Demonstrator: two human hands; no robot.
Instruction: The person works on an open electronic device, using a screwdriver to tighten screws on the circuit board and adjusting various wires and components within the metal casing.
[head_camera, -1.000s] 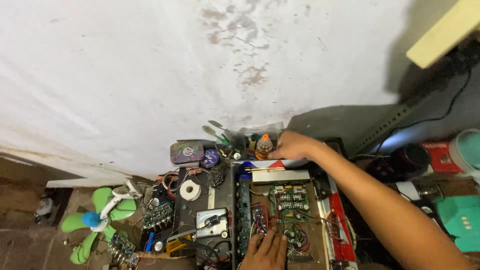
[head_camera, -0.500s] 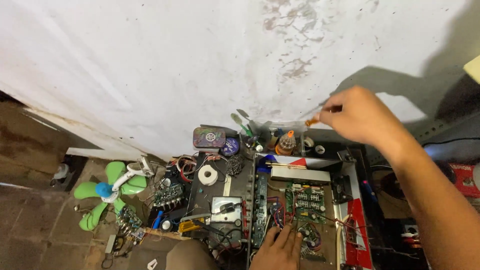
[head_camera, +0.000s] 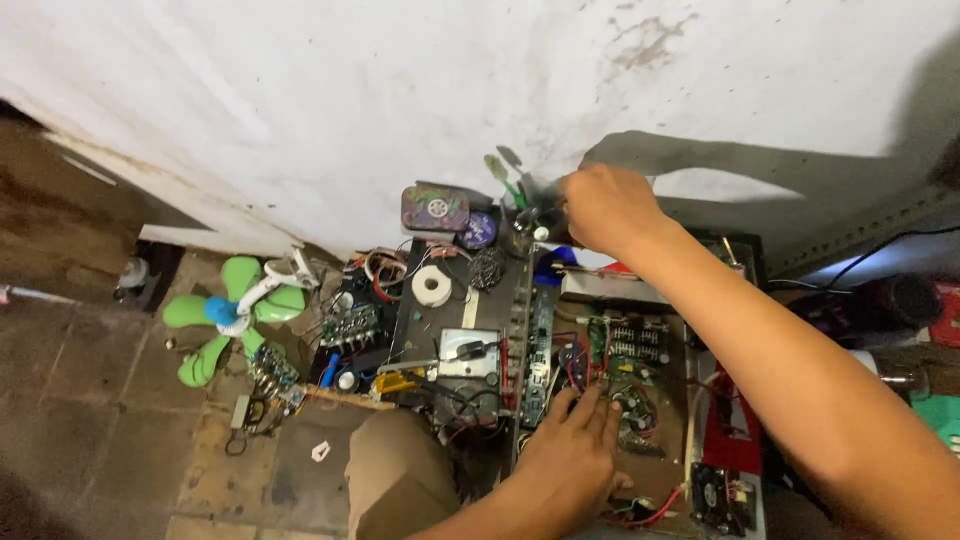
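My right hand (head_camera: 605, 205) reaches to the back by the white wall, fingers curled beside a cluster of upright tools with green handles (head_camera: 512, 185). What it grips is mostly hidden; earlier frames showed a thin tool in it. My left hand (head_camera: 570, 460) lies flat with fingers spread on the near part of an open chassis, touching a green circuit board (head_camera: 630, 345) with wires and components. It holds nothing.
A green plastic fan (head_camera: 215, 315) lies on the tiled floor at left. Loose boards, a white tape roll (head_camera: 432, 285), a purple tin (head_camera: 435, 207) and a small meter panel (head_camera: 468, 350) crowd the middle. My knee (head_camera: 395, 475) is near. Red parts (head_camera: 730, 430) sit right.
My right hand rose from the back of the chassis holding a thin tool, then came down left to the tool cluster. The view shifted. My left hand stayed on the board.
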